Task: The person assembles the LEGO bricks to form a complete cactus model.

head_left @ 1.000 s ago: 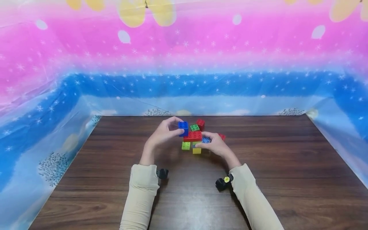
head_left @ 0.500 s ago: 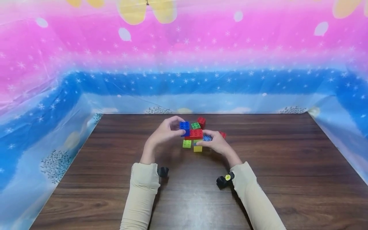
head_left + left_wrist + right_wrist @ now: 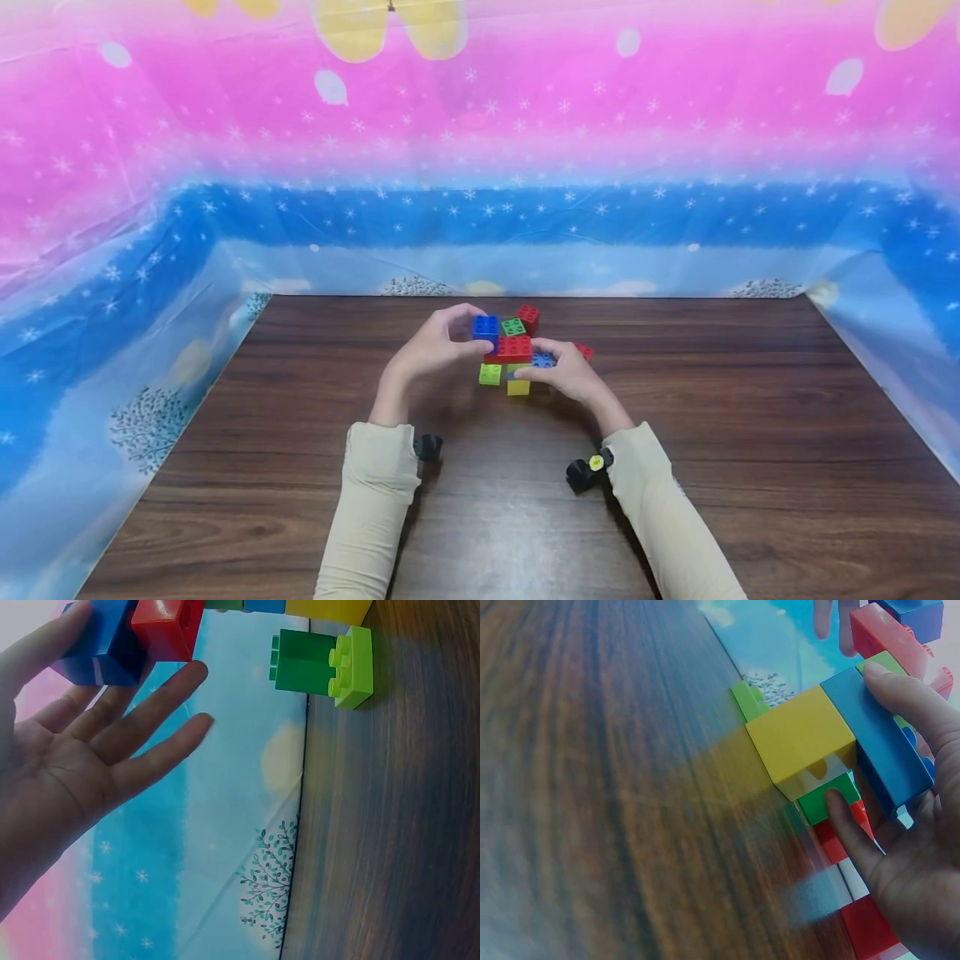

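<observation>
The head view is bright and fairly sharp, with whitish glare on the near tabletop (image 3: 517,517) and dark shadows along the sleeves (image 3: 367,517). The wrist views look dimmer and hazier; in the right one, the yellow block (image 3: 801,741) reflects blurrily off the tabletop.

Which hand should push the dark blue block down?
Probably the left hand: it pinches the dark blue block at the left end of the red brick. The right hand grips lower, at the lighter blue brick.
</observation>
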### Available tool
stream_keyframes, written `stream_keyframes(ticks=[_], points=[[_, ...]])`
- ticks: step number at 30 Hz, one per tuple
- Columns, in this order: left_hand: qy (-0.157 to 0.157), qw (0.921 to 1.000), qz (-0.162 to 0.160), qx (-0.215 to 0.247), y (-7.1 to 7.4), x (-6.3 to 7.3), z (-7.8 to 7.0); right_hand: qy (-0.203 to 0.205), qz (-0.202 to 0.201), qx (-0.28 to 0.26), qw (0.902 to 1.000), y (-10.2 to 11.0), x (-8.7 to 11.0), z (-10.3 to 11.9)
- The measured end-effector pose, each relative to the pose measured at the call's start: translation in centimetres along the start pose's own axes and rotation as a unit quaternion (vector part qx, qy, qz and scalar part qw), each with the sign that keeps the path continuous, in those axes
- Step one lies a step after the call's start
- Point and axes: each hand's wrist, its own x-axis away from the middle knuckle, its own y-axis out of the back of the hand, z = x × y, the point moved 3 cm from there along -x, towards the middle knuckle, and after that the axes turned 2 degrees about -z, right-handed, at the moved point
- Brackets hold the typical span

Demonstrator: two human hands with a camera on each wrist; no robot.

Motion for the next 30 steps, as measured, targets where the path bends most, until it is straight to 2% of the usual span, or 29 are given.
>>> stream_keyframes(ticks=[5, 16, 24, 30], points=[[-0.007, 0.9999, -0.003, -0.008, 0.04, -0.01, 0.02, 0.003, 0.000, 0.004, 1.0000, -0.03, -0.04, 0.07], [-0.019, 0.9997, -0.010, 0.009, -0.15, -0.02, 0.04, -0.006, -0.006, 0.008, 0.9999, -0.04, 0.06, -0.03], [-0.027, 0.9994, 0.000, 0.022, -0.28, 0.03, 0.12, -0.009, -0.008, 0.007, 0.9999, -0.19, 0.11, -0.24], [-0.030, 0.9994, -0.001, 0.015, -0.31, 0.01, 0.11, -0.002, -0.006, 0.004, 1.0000, -0.14, -0.02, -0.09]])
